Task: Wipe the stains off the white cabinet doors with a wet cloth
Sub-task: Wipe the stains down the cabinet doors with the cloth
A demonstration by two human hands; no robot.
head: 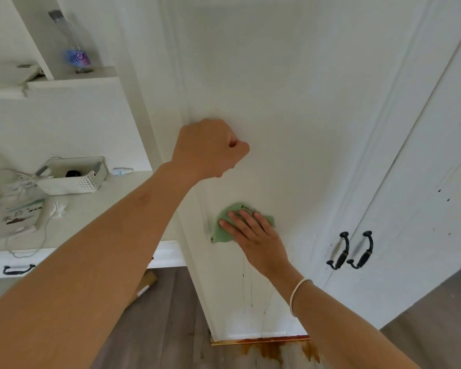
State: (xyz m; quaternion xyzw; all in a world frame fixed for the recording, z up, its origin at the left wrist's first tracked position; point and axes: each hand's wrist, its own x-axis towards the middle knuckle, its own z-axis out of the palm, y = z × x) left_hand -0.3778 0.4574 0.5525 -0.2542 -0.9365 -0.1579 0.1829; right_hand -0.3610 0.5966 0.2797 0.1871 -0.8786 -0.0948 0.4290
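Grey wood-look floor (171, 315) lies nearest, marked by a rust-brown patch (272, 350) at the foot of the white cabinet panel (290, 102). Thin dark drip streaks (250, 294) run down the lower part of that panel.

Both bare forearms reach forward from the lower corners of the view. Right hand (261, 246), with a pale bracelet (300, 294) at the wrist, lies flat on a green cloth (222, 231). Its fingers (244, 219) are straight and slightly spread, pressing the cloth against the panel near its left edge, above the streaks. The cloth is crumpled and shows to the left of and beyond the fingertips. Left hand (210, 147) sits higher on the same panel, curled into a fist set against the white face. Nothing is seen in its grasp.

To the right, two white cabinet doors (423, 182) meet at a seam carrying a pair of black handles (339, 251), side by side and close together. Small dark specks (439, 190) dot the right-hand door.

To the left and farther off, a pale surface (96, 214) carries a white perforated basket (75, 179), a printed packet (22, 217) and loose white cable (24, 183). A drawer front below it bears a black drawer pull (19, 269). Farthest off, an upper shelf (72, 81) holds an upright clear bottle (75, 46) with a blue label.
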